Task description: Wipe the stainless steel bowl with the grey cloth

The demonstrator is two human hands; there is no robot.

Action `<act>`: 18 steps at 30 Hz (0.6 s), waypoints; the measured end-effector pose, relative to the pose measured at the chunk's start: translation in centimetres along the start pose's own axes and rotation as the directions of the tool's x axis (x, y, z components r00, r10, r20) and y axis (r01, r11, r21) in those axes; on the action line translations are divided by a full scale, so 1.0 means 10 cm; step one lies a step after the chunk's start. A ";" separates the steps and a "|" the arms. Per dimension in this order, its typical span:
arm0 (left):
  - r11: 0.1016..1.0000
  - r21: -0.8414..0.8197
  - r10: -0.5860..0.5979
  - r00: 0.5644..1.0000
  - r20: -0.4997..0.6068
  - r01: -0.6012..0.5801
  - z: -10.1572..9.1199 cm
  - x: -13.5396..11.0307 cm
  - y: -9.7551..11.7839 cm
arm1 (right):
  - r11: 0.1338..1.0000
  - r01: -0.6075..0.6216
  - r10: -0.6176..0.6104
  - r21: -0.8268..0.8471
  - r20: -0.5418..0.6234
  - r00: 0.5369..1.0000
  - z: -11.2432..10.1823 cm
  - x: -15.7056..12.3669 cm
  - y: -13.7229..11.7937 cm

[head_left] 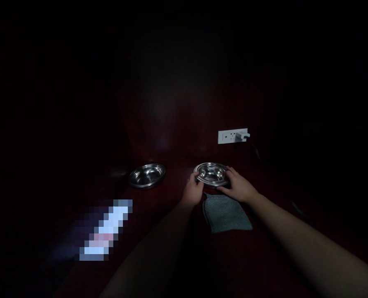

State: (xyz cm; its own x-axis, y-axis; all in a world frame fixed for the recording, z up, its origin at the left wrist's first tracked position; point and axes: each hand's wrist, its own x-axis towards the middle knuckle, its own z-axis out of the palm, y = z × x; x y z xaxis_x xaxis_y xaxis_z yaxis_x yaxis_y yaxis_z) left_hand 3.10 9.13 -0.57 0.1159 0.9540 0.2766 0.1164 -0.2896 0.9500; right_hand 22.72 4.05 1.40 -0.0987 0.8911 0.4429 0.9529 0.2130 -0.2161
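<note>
A shiny steel bowl [212, 176] with a wide rim sits on the dark red surface, right of the middle; its rim looks layered, but I cannot tell if more than one dish is stacked there. My left hand [192, 190] grips the bowl's left edge, thumb towards the near side. On the opposite edge, my right hand [239, 186] holds the rim with its fingers behind and its thumb in front. Just below the bowl lies a grey-green cloth [226, 213], flat, touched by neither hand.
Another steel dish [147, 176] stands to the left, apart from my hands. A bright pixelated patch [106, 229] lies at the lower left. On the back wall is a white socket panel [225, 136] with a plug [242, 135] in it. Darkness hides the surroundings.
</note>
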 end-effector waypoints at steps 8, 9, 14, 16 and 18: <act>0.861 0.481 0.123 0.986 0.114 -0.163 -0.05 -0.10 0.12 | 0.998 -0.051 0.052 0.041 -0.016 0.999 -0.09 0.01 -0.05; 0.844 0.511 0.118 0.986 0.121 -0.164 -0.06 -0.10 0.13 | 0.997 -0.057 0.058 0.044 -0.008 0.998 -0.10 0.00 -0.05; 0.815 0.554 0.121 0.984 0.128 -0.172 -0.07 -0.11 0.15 | 0.995 -0.097 0.097 0.020 0.007 0.995 -0.14 0.01 -0.07; 0.820 0.549 0.110 0.986 0.126 -0.162 -0.07 -0.12 0.15 | 0.994 -0.103 0.103 0.024 0.006 0.995 -0.14 0.01 -0.07; 0.825 0.543 0.103 0.987 0.125 -0.155 -0.07 -0.12 0.16 | 0.995 -0.093 0.093 0.038 0.005 0.996 -0.12 0.02 -0.04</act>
State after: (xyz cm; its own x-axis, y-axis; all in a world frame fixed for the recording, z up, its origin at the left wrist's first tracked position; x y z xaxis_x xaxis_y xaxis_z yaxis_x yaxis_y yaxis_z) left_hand 2.41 7.57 0.69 0.2495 0.9017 0.3532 0.6138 -0.4294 0.6625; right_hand 22.67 3.60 2.63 -0.0113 0.9090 0.4167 0.9464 0.1443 -0.2891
